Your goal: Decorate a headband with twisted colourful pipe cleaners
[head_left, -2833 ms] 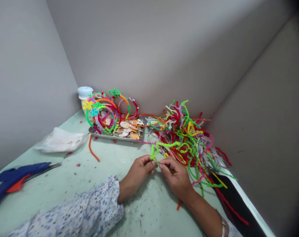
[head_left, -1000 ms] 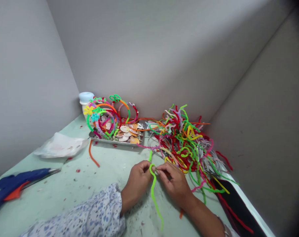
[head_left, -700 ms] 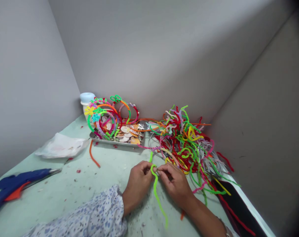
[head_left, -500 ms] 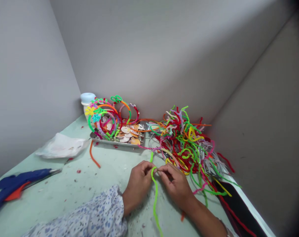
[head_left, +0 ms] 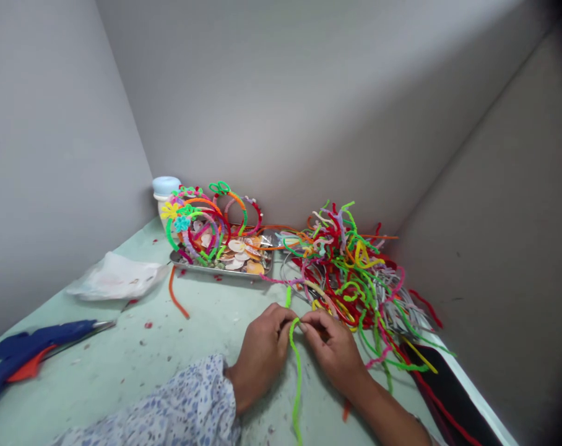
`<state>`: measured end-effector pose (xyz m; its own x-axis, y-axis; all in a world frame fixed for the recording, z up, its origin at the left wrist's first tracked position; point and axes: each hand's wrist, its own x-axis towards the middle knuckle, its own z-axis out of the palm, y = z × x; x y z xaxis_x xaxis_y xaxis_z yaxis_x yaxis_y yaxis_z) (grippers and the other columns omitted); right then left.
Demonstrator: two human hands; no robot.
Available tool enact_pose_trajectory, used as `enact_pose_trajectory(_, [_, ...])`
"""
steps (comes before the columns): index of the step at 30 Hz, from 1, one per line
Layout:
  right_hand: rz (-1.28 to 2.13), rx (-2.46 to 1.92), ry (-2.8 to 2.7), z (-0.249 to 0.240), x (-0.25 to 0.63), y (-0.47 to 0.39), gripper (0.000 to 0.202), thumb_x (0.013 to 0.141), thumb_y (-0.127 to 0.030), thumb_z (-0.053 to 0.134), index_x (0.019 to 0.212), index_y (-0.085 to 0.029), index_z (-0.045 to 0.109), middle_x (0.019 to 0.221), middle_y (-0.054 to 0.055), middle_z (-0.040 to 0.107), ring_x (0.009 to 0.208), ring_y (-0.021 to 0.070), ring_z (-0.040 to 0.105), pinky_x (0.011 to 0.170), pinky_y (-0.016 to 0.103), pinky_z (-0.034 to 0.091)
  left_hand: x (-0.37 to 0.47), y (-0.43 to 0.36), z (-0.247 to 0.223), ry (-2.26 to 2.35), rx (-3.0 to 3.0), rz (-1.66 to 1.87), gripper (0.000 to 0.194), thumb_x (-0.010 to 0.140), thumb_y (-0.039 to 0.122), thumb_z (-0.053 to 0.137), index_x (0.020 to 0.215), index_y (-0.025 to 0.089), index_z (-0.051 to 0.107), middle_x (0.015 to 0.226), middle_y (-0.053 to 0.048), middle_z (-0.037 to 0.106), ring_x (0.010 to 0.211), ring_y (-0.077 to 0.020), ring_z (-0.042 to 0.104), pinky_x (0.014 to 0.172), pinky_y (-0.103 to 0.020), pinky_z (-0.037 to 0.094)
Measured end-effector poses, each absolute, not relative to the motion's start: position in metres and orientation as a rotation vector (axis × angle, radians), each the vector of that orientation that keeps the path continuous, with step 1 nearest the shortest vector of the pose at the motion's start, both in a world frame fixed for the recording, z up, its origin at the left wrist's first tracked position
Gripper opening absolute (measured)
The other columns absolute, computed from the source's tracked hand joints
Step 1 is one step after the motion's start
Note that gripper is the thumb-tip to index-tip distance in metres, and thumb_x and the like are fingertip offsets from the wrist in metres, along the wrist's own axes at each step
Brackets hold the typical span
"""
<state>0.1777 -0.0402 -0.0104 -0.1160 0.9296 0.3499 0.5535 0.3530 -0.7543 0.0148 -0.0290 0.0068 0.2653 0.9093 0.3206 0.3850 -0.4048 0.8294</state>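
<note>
A bright green pipe cleaner point(head_left: 297, 378) hangs from the pinched fingertips of my left hand point(head_left: 265, 347) down toward the front edge of the view. A short green end of it sticks up behind that hand. My right hand point(head_left: 334, 350) is pinched against the left fingertips, at the bend of the green strand. What lies between its fingertips is too small to make out. Beyond the right hand spreads a tangled heap of coloured pipe cleaners point(head_left: 350, 282).
A metal tray point(head_left: 216, 270) holds shell-like pieces and decorated hoops point(head_left: 202, 217). Behind it stands a light-blue-lidded container point(head_left: 166, 186). Blue-handled scissors point(head_left: 44, 341) and a plastic bag point(head_left: 118, 277) lie left. A dark flat object point(head_left: 452, 390) is at the right edge.
Both hands have shifted slightly right with the green pipe cleaner, and its hanging length has swung a little. The fingertips are still pinched together.
</note>
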Motion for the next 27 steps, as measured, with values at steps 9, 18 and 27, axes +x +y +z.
enact_pose_trajectory(9, [0.592, -1.298, -1.755, -0.012, 0.176, -0.039, 0.009, 0.086, -0.026, 0.053, 0.088, -0.020, 0.059, 0.082, 0.003, 0.065, 0.074, 0.0164, 0.060, 0.066, 0.026, 0.047, 0.014, -0.029, 0.003, 1.142, 2.068, 1.082, 0.019, 0.086, 0.012, 0.043, 0.082, 0.018, 0.061, 0.078, -0.002, 0.056, 0.073, -0.0134, 0.052, 0.067, -0.023, 0.039])
enact_pose_trajectory(18, [0.552, -1.278, -1.859, -0.003, 0.177, -0.041, 0.016, 0.088, -0.024, 0.049, 0.095, -0.021, 0.064, 0.086, 0.004, 0.065, 0.081, 0.0176, 0.060, 0.074, 0.030, 0.047, 0.013, -0.029, 0.004, 1.139, 2.086, 1.072, 0.020, 0.087, 0.014, 0.044, 0.082, 0.018, 0.063, 0.077, -0.002, 0.056, 0.073, -0.0130, 0.052, 0.066, -0.022, 0.039])
enact_pose_trajectory(27, [0.497, -1.240, -1.840, -0.003, 0.177, -0.040, 0.018, 0.088, -0.025, 0.050, 0.094, -0.021, 0.066, 0.084, 0.004, 0.065, 0.079, 0.0178, 0.060, 0.072, 0.030, 0.047, 0.013, -0.028, 0.006, 1.074, 1.927, 1.195, 0.018, 0.082, 0.013, 0.051, 0.088, 0.020, 0.067, 0.080, -0.003, 0.062, 0.075, -0.0139, 0.057, 0.070, -0.024, 0.043])
